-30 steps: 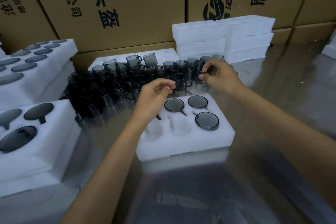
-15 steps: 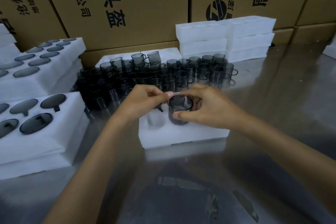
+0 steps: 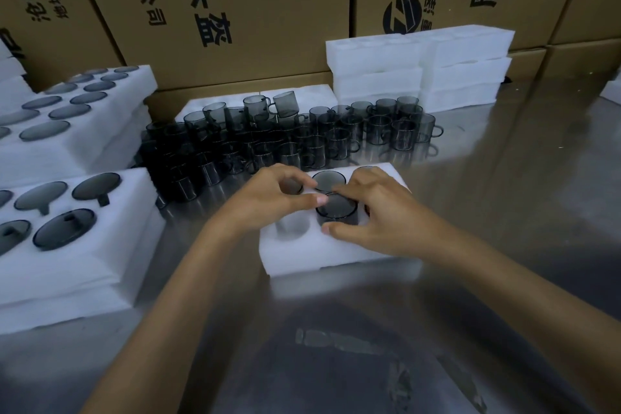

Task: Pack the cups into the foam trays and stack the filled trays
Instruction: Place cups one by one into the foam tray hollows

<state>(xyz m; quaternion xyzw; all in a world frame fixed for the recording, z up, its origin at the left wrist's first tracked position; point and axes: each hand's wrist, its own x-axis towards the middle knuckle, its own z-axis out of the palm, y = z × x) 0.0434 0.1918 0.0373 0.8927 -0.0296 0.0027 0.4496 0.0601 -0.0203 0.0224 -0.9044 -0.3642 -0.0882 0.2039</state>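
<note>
A white foam tray point(image 3: 302, 257) lies on the steel table in front of me. A dark smoked-glass cup point(image 3: 337, 210) sits partly sunk in its front middle hole. My right hand point(image 3: 383, 217) grips this cup, fingers over its far rim and thumb at its near side. My left hand point(image 3: 268, 202) pinches the cup's left edge with thumb and forefinger. Another cup point(image 3: 327, 180) fills the back middle hole. The front left hole point(image 3: 291, 227) is empty; the right-hand holes are hidden under my right hand.
Several loose cups point(image 3: 302, 141) crowd the table behind the tray. Stacked filled trays point(image 3: 84, 245) stand at the left, with more point(image 3: 84, 131) behind them. A stack of empty foam trays point(image 3: 420, 70) rests against cardboard boxes point(image 3: 268, 10) at the back. Bare steel table point(image 3: 487, 212) lies to the right.
My right hand took a cup from the loose pile and brought it to the tray. Both hands have lowered it into the front middle hole.
</note>
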